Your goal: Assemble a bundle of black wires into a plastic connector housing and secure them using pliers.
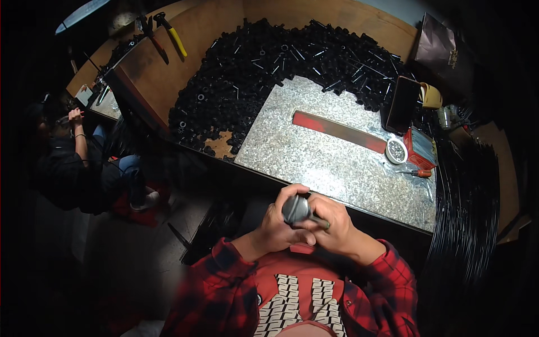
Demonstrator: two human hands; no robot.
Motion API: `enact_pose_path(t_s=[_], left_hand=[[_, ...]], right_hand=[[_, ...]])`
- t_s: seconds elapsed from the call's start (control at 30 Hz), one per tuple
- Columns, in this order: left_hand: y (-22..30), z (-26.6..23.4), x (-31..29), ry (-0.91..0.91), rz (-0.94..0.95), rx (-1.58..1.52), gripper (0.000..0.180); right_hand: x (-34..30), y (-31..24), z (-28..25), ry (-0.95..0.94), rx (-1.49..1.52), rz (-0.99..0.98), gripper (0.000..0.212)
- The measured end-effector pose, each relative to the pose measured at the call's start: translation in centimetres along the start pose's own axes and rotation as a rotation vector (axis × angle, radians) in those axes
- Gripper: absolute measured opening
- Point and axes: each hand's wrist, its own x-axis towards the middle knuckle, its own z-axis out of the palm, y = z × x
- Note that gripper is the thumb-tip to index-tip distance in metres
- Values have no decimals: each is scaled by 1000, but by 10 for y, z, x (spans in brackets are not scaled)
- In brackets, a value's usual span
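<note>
Both my hands are close together in front of my chest, just off the near edge of the worktable. My left hand is closed around a dark cylindrical part with a rounded grey end; its exact kind does not show. Against it, my right hand is closed on a short, thin rod with a greenish end, perhaps a tool handle. Motion blur and my fingers hide where the two meet. A reddish piece shows just below the hands.
A large heap of black parts fills the table's back. On the speckled board are a long red-brown bar, a white cup, a red-handled screwdriver and a phone. Black strands hang at right. Another person sits left.
</note>
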Motion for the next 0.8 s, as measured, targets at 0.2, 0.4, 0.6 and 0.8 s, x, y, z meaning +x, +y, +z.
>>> enact_pose_path(t_s=[0.2,0.4,0.6,0.8], left_hand=[[2,-2,8,88,229,-97,105],[11,-22,7,181,133,-72,104],[12,-29,8,231,89,-136,111],[17,-20,9,166,41,-28,92]], right_hand=[[6,1,4,3,251,482,29],[-8,-7,-28,-155,104,546,44],[-30,-26,-51,-287,-455,296,71],[-33,-34,-46,-279,-744,179,65]])
